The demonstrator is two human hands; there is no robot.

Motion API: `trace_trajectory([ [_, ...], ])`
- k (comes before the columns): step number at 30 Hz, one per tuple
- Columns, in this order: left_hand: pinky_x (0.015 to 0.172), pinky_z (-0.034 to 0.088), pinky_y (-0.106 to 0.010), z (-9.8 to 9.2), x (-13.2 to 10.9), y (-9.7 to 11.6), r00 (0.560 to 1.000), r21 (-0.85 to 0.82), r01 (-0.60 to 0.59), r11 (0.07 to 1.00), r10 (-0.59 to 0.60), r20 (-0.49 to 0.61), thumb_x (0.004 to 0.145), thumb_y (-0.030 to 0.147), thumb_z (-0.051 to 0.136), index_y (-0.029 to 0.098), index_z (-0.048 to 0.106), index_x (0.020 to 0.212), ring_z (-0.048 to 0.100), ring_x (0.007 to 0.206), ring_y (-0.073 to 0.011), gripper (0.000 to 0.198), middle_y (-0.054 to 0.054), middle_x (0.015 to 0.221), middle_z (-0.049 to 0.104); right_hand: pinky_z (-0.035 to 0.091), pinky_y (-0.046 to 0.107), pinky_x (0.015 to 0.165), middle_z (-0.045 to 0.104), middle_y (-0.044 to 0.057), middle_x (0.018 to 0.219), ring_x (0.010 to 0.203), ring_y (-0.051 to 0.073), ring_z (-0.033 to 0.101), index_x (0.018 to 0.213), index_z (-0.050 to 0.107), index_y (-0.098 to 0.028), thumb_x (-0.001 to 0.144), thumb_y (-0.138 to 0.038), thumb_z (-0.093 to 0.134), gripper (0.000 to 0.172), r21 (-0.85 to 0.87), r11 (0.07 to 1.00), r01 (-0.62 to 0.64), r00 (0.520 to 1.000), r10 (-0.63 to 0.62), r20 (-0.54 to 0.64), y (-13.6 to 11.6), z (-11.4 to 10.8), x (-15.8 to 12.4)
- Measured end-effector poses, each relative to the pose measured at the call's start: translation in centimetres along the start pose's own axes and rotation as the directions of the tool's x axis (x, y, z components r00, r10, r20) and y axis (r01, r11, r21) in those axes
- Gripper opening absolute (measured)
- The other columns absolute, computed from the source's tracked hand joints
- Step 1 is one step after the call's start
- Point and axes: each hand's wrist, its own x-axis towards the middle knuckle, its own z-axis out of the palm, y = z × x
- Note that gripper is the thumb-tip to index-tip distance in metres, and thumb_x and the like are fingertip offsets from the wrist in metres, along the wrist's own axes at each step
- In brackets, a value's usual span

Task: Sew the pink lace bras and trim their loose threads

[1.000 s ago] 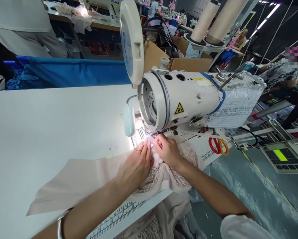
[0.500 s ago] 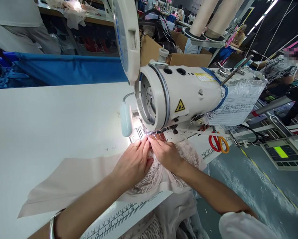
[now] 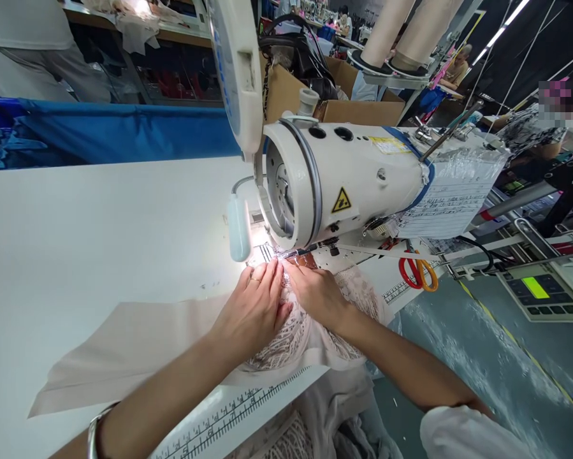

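Pale pink lace fabric [image 3: 290,331] lies beneath both hands at the front of a white sewing machine [image 3: 362,172]. My left hand [image 3: 252,303], with a ring on one finger, rests flat on the cloth. Its fingers stretch toward the lit needle area and its thumb is apart. My right hand [image 3: 317,293] has its fingers closed on the lace beside the presser foot, fingertips close to the left ones. The needle itself is hidden by the machine head and fingers. A plain pale pink cloth panel [image 3: 137,350] spreads left over the white table [image 3: 76,242].
Red and orange-handled scissors [image 3: 419,273] lie right of the machine. A printed ruler strip [image 3: 248,408] runs along the table's front edge. A control panel [image 3: 542,293] sits at right. Behind are a cardboard box [image 3: 362,115], blue cloth [image 3: 137,131] and other people.
The left hand's fingers have spread a little and its thumb has shifted slightly. The right hand stays at the lace. The whole view has shifted slightly.
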Motion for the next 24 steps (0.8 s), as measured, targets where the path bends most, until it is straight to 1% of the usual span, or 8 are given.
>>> trace_trajectory([
  [6,0.102,0.038,-0.052,-0.1,0.1,0.0,0.999,-0.007,0.019,1.000,-0.019,0.036,0.099,0.037,0.036,-0.004,0.053,0.135,0.054,0.125,-0.0392,0.057,-0.026,0.140,0.055,0.053,0.028,0.065,0.074,0.011,0.088,0.074,0.021,0.069,0.130,0.058,-0.012,0.097,-0.011,0.037,0.039,-0.004,0.999,-0.032,0.998,0.033,0.050,-0.3,-0.6,0.3],
  [10,0.102,0.040,-0.053,0.0,0.1,0.0,0.999,0.010,0.026,1.000,-0.026,0.033,0.100,0.037,0.036,-0.005,0.053,0.135,0.053,0.126,-0.0397,0.058,-0.027,0.140,0.054,0.047,0.028,0.059,0.071,0.008,0.076,0.067,0.021,0.067,0.117,0.060,-0.013,0.099,-0.015,0.040,0.027,0.003,0.995,-0.101,0.986,0.100,0.132,-0.2,-1.2,0.6],
  [13,0.106,0.039,-0.051,-0.3,0.0,0.3,0.996,0.040,-0.065,0.997,0.062,0.067,0.099,0.025,0.034,-0.004,0.057,0.132,0.052,0.128,-0.0372,0.048,-0.025,0.138,0.058,0.046,0.028,0.058,0.070,0.008,0.079,0.065,0.021,0.065,0.110,0.057,-0.012,0.098,-0.022,0.046,0.019,0.053,0.983,-0.174,0.975,0.164,0.153,0.5,-1.4,0.5],
  [14,0.108,0.038,-0.050,-0.4,0.0,0.5,0.989,0.031,-0.110,0.993,0.107,0.105,0.098,0.020,0.035,-0.002,0.057,0.132,0.052,0.129,-0.0363,0.046,-0.024,0.138,0.058,0.047,0.029,0.061,0.070,0.009,0.085,0.069,0.020,0.065,0.109,0.057,-0.013,0.098,-0.022,0.048,0.017,0.094,0.982,-0.165,0.979,0.152,0.133,0.8,-1.3,0.3],
  [16,0.110,0.038,-0.051,-0.8,0.0,0.9,0.964,-0.022,-0.167,0.986,0.168,0.206,0.093,0.017,0.042,0.000,0.054,0.136,0.050,0.132,-0.0366,0.048,-0.022,0.140,0.056,0.050,0.029,0.070,0.067,0.010,0.100,0.081,0.020,0.065,0.110,0.057,-0.015,0.097,-0.017,0.046,0.017,0.198,0.977,-0.073,0.996,0.061,0.066,1.5,-1.1,-0.2],
  [19,0.111,0.035,-0.058,-1.2,0.1,1.1,0.932,-0.102,-0.122,0.987,0.150,0.331,0.084,0.024,0.056,0.004,0.051,0.140,0.043,0.136,-0.0428,0.059,-0.024,0.146,0.049,0.051,0.029,0.081,0.062,0.010,0.105,0.094,0.019,0.062,0.117,0.057,-0.017,0.099,-0.013,0.038,0.027,0.303,0.950,0.081,0.997,-0.076,-0.026,2.1,-0.8,-0.7],
  [21,0.111,0.031,-0.062,-1.1,0.1,0.8,0.931,-0.134,-0.069,0.989,0.112,0.348,0.081,0.025,0.060,0.009,0.054,0.138,0.039,0.138,-0.0441,0.060,-0.022,0.148,0.047,0.052,0.030,0.082,0.060,0.009,0.101,0.093,0.019,0.061,0.120,0.058,-0.017,0.100,-0.015,0.035,0.030,0.312,0.945,0.099,0.995,-0.091,-0.041,2.1,-0.7,-0.8],
  [24,0.111,0.031,-0.063,-0.6,0.1,-0.1,0.943,-0.205,-0.027,0.978,0.093,0.319,0.078,0.020,0.063,0.014,0.059,0.132,0.039,0.139,-0.0424,0.054,-0.019,0.147,0.049,0.052,0.031,0.080,0.059,0.010,0.100,0.089,0.020,0.060,0.122,0.059,-0.015,0.101,-0.016,0.035,0.032,0.285,0.955,0.076,0.997,-0.071,-0.027,1.8,-0.7,-0.5],
])
